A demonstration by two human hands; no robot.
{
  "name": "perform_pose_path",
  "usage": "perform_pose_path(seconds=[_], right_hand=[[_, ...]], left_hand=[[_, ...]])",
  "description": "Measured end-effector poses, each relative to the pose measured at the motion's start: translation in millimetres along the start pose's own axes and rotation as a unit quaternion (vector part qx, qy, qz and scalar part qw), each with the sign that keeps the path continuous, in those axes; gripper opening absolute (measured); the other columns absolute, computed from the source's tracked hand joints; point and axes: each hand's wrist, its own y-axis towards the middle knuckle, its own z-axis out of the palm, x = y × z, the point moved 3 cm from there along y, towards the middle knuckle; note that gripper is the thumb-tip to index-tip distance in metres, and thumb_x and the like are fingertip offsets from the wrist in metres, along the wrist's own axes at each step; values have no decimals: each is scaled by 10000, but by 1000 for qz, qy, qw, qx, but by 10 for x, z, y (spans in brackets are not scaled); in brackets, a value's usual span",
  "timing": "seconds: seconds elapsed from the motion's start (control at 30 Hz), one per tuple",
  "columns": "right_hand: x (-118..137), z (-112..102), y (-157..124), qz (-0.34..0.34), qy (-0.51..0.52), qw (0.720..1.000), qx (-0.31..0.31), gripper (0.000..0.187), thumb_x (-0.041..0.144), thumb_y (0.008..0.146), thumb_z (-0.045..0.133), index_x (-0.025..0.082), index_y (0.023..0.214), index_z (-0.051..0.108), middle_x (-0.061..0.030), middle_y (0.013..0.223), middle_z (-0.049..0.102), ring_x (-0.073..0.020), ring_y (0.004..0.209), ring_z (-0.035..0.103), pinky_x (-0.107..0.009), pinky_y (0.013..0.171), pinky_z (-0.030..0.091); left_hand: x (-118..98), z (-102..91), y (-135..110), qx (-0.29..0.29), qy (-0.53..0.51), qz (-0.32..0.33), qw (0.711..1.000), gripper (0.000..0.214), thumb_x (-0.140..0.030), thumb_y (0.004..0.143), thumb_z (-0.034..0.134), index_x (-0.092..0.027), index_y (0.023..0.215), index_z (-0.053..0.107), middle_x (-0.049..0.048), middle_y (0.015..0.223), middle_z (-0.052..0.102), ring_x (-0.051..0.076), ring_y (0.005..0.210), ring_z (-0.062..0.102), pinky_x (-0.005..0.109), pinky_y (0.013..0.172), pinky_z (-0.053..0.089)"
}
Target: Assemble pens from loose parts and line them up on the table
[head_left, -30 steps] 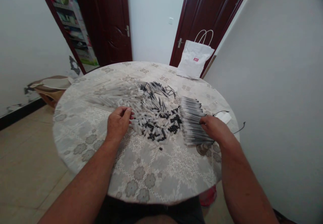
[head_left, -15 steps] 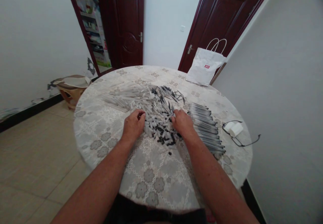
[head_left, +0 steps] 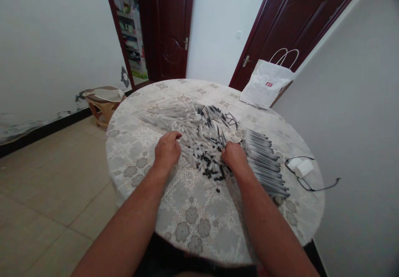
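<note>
White tubes (head_left: pixel 190 121) and black pieces (head_left: pixel 222 171) lie jumbled on the worktop (head_left: pixel 215 235); left hand (head_left: pixel 167 150) curled at their left edge, right hand (head_left: pixel 234 155) at their right, beside the row of pens (head_left: pixel 264 160) (fingertips hidden, can't tell if either pinches anything). Lift single pieces without nudging that row.

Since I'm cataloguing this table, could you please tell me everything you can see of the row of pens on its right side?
The row of pens shows slim, translucent, plastic-looking barrels with dark cores and dark right ends. They lie flat, side by side, on the floral tablecloth, between the heap of loose pen parts and the eyeglasses. The right hand is just left of them; whether they touch is unclear.
</note>
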Motion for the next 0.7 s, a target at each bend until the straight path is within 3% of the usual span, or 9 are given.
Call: perform_pose_path(seconds=[0.1, 0.27, 0.47, 0.7], right_hand=[[-47, -17, -71, -6, 13, 1000, -12, 256, 216, 931, 521, 91, 1067, 698, -210, 1009, 738, -253, 962, 710, -295, 826, 474], [-85, -87, -197, -23, 56, 994, -93, 217, 223, 933, 490, 120, 1005, 667, -164, 946, 729, -240, 883, 685, -290, 776, 433], [-21, -121, -307, -91, 145, 969, -179, 178, 243, 947, 471, 160, 1010, 615, -97, 906, 715, -219, 808, 649, -292, 738, 394], [92, 71, -259, -150, 188, 952, -188, 154, 218, 961, 458, 174, 987, 603, -91, 944, 678, -213, 866, 609, -284, 757, 393]], left_hand=[[83, 2, -10, 31, 66, -9, 997, 439, -59, 818, 440, -216, 1120, 718, 115, 1107, 710, 283, 1038, 640, 384, 929, 473], [57, 50, -71, 78, 143, 2, 987, 423, -87, 821, 486, -223, 1145, 721, 133, 1103, 690, 300, 1039, 619, 400, 928, 462], [6, 100, -87, 112, 148, 28, 982, 345, -145, 829, 533, -232, 1082, 752, 135, 1044, 681, 313, 1025, 596, 402, 895, 459], [-74, 185, -108, 158, 101, 89, 978, 320, -101, 813, 505, -215, 968, 761, 110, 987, 689, 278, 1007, 596, 371, 926, 441]])
